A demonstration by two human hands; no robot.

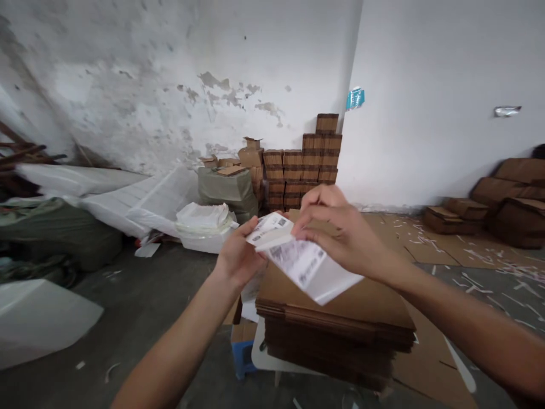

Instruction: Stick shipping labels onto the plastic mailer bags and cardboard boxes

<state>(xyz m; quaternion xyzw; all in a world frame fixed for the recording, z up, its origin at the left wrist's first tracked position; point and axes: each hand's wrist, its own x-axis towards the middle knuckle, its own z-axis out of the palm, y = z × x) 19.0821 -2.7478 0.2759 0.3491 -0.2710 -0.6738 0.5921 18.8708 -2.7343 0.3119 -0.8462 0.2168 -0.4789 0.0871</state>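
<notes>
My left hand (240, 250) is closed around the left end of a wad of white printed labels (293, 258), thumb on top. Black print and small square codes show on the sheets. With thumb and forefinger, my right hand (332, 227) pinches the edge of the upper label, which is folded or lifted over the one beneath. The labels are held above a stack of flat brown cardboard (336, 329). That stack rests on a white table (276, 363), partly hidden by my hands and the labels.
A blue stool (243, 358) stands under the table's left side. Bundled cardboard (304, 165) is piled against the wall. White wrapped packs (204, 227) and a green sack (55, 233) lie on the left. Brown boxes (455, 216) and paper scraps are on the right.
</notes>
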